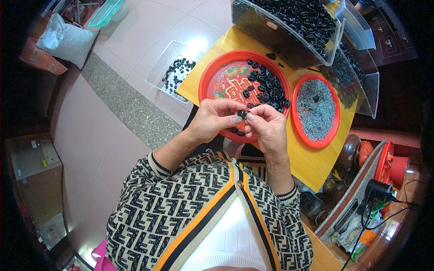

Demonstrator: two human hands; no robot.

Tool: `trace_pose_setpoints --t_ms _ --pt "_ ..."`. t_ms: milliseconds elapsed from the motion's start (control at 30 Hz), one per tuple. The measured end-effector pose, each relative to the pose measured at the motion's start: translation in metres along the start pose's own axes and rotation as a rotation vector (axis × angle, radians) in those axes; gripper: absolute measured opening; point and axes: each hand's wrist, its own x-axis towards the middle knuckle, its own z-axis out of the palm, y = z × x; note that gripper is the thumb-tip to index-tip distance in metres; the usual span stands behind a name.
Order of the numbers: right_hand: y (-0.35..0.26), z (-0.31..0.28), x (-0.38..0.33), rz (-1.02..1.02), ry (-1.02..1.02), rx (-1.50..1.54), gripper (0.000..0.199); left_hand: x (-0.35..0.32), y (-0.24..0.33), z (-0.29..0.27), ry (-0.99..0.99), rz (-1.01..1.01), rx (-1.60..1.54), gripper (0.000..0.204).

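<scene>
Over the near edge of a red round tray [205, 77], both hands meet at a small black plastic part [242, 114]. My left hand [210, 121] pinches this part between thumb and fingertips. From the other side, my right hand [269, 130] is closed, its thumb and forefinger at the part's right edge; whatever they pinch is too small to make out. Many similar black oval parts [270, 86] lie heaped in the tray's right half. To the right, a smaller red tray [335, 118] holds a pile of small silvery screws [316, 108].
The trays rest on a yellow tabletop [300, 160]. Behind them stands a clear bin [289, 38] heaped with black parts. A clear box [159, 74] with scattered black pieces sits left of the table. Cables [361, 221] and clutter lie at right; a white sack [72, 45] stands far left.
</scene>
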Motion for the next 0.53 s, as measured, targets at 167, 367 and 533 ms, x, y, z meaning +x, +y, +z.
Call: trace_pose_setpoints --t_ms 167,367,533 --pt "0.0021 -0.0025 0.001 -0.019 -0.015 0.007 0.005 0.001 -0.0027 0.0021 -0.01 -0.012 -0.08 0.024" --pt "0.0008 0.0008 -0.0003 -0.035 0.027 -0.08 0.005 0.0005 -0.0042 0.0008 -0.013 -0.031 -0.093 0.024" --pt "0.0006 0.0038 -0.0004 -0.025 0.031 -0.107 0.005 0.0005 -0.0046 0.0009 -0.008 -0.029 -0.087 0.025"
